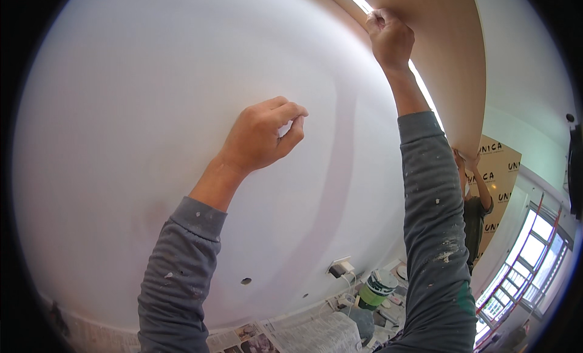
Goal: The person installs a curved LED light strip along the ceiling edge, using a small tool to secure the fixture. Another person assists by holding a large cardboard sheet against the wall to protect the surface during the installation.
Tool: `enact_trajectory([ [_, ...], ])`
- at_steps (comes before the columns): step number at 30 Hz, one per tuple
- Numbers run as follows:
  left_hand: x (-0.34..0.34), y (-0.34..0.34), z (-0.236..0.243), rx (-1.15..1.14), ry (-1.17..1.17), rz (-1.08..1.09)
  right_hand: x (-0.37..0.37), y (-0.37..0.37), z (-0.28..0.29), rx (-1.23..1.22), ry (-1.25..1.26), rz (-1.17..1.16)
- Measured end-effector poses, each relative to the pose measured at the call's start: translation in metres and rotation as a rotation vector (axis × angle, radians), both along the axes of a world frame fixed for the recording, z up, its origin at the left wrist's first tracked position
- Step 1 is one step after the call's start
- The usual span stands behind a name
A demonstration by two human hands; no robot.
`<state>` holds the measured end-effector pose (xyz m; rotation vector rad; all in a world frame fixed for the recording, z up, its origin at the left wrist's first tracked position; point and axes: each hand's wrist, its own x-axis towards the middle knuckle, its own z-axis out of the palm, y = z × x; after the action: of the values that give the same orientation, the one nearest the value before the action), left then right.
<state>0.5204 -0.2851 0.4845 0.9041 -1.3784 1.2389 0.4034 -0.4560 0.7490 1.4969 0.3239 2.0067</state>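
Here, the left hand (261,134), fingertips pinched, hangs toward eleven o'clock, the right hand (392,40) curling at one beside the brown panel (446,43) — its hold we cannot tell.

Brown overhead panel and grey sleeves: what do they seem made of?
The brown overhead panel: probably wood-based board, matte, from its smooth, even tan face.
The grey sleeves: soft, dull fabric, perhaps cotton, from the folds and snug cuffs.

Head-worn fisheye, close, facing white wall (152,128)
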Motion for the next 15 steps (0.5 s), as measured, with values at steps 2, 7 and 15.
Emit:
enact_trajectory([
  [2,0.0,0.0,0.0,0.0,0.003,0.001,-0.002,-0.004,-0.002,-0.033,0.028,0.07],
  [7,0.0,0.0,0.0,0.009,0.013,0.021,-0.005,-0.003,-0.002,-0.018,0.021,0.037],
  [15,0.0,-0.001,-0.001,0.001,0.009,-0.014,-0.004,0.0,-0.003,0.051,0.121,0.128],
])
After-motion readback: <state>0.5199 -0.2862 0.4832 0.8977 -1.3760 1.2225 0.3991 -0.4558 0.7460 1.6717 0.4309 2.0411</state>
